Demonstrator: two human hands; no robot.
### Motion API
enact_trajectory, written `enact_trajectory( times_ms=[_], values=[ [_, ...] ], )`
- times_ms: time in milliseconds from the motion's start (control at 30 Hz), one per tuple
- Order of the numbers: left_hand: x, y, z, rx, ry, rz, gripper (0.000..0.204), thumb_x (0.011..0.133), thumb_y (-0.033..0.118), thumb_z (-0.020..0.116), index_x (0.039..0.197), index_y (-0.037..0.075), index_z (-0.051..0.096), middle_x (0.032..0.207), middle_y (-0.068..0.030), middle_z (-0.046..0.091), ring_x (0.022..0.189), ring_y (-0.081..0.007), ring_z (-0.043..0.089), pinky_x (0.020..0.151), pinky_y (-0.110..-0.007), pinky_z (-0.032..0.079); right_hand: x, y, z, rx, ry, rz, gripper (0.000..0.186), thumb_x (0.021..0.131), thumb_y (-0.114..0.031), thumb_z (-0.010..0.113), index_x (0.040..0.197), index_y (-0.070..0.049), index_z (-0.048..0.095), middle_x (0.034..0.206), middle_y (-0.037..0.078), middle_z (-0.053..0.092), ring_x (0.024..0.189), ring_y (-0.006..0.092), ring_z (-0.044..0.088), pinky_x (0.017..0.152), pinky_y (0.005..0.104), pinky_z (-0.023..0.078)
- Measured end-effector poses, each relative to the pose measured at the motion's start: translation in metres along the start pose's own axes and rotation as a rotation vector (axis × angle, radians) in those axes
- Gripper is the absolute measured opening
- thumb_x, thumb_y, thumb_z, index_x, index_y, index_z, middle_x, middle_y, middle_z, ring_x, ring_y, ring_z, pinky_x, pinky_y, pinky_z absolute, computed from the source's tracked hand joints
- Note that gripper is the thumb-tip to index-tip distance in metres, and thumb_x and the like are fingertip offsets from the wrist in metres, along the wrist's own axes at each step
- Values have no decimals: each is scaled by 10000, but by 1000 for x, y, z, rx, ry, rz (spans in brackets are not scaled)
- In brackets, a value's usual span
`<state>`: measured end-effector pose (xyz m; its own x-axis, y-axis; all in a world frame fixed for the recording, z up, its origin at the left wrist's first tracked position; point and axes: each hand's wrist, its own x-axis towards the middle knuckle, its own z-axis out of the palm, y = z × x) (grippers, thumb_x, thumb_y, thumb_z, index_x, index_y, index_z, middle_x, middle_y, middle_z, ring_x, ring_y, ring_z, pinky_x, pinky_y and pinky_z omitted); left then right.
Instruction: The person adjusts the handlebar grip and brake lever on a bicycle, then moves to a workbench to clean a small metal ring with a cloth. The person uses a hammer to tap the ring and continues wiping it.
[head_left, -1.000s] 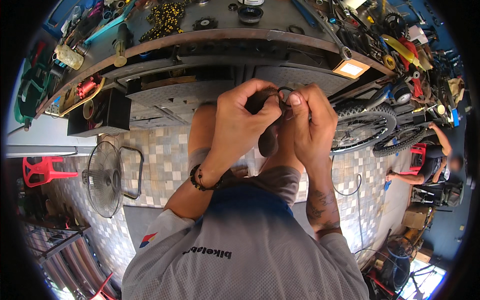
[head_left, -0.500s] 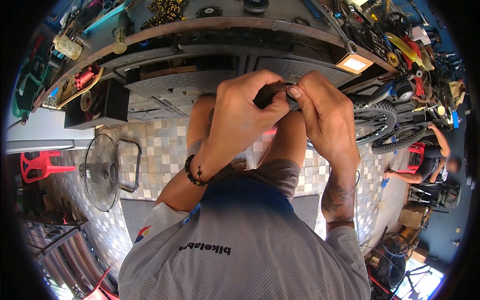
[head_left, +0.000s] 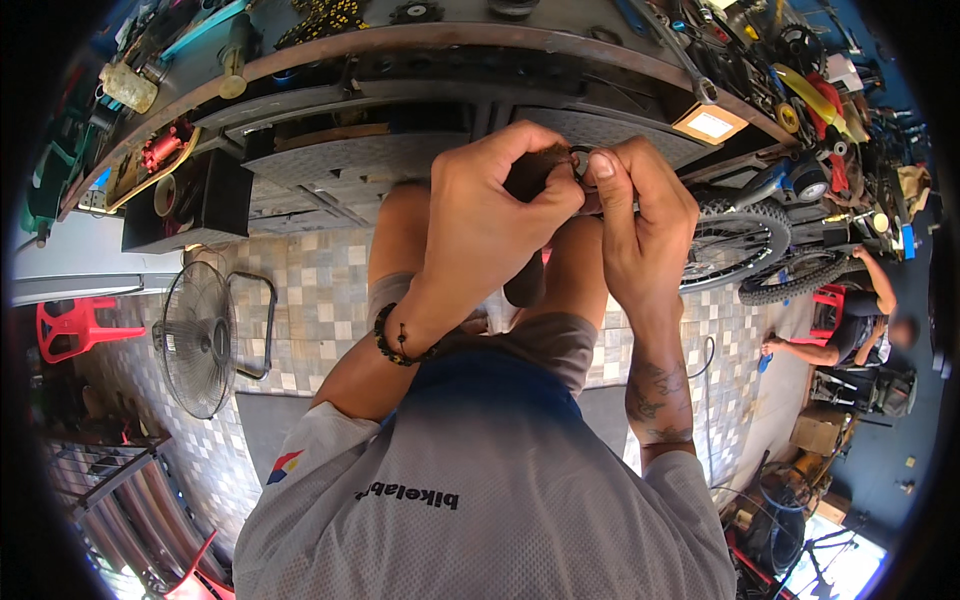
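My left hand (head_left: 485,205) is closed round a dark brown, worn-looking piece (head_left: 537,172), held up over my knees in front of the workbench. Fingers and shadow hide most of it, so its kind cannot be told. Close against it, my right hand (head_left: 645,220) pinches with thumb and forefinger at a small dark ring-like part (head_left: 581,152). Whether that part is joined to the brown piece is hidden. Below my left palm, a dark rounded shape (head_left: 525,285) shows between my thighs; I cannot tell whether it belongs to the held piece.
Ahead runs a metal workbench (head_left: 440,42) with drawers, a large wrench (head_left: 700,85) and a small cardboard box (head_left: 710,122) along its edge. Bicycle wheels (head_left: 740,245) stand at right, near a seated person (head_left: 870,310). On the left are a floor fan (head_left: 200,340) and a red chair (head_left: 75,328).
Both hands have risen slightly toward the bench. My right hand has shifted a little left and its thumb now points more upward. The dark rounded shape has come into sight below my left hand.
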<state>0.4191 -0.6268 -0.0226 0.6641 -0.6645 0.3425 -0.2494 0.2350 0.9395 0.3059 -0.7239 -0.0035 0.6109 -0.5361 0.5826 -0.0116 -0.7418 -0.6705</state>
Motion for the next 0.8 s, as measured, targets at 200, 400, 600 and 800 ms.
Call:
enact_trajectory(
  times_ms=[200,400,600,800],
  values=[
    [2,-8,-3,204,-64,216,122,862,-5,739,984,-9,741,807,-27,734,779,-50,651,708,-239,540,15,0,-26,-211,-274,-106,225,1037,-100,651,852,23,623,698,55,574,617,112,549,566,309,449],
    [9,-6,-5,-60,-4,-10,83,913,2,707,987,-10,742,868,5,733,791,-48,646,726,-228,530,-12,44,-2,507,-4,254,247,1072,-261,620,1188,-45,648,976,110,695,813,219,649,776,326,522],
    [16,-7,-11,-304,92,-208,80,952,6,678,988,-13,747,907,11,720,804,-30,611,742,-197,496,-99,113,35,654,-437,690,435,1097,-332,581,1386,-5,583,1194,52,681,1104,157,618,1024,319,468],
    [16,-10,-11,-390,111,-229,74,924,19,692,953,-30,740,836,6,709,753,-24,605,676,-193,491,-146,146,34,809,-514,984,413,1090,-268,603,1412,-10,595,1208,28,695,1111,125,629,991,284,481]
  ],
)
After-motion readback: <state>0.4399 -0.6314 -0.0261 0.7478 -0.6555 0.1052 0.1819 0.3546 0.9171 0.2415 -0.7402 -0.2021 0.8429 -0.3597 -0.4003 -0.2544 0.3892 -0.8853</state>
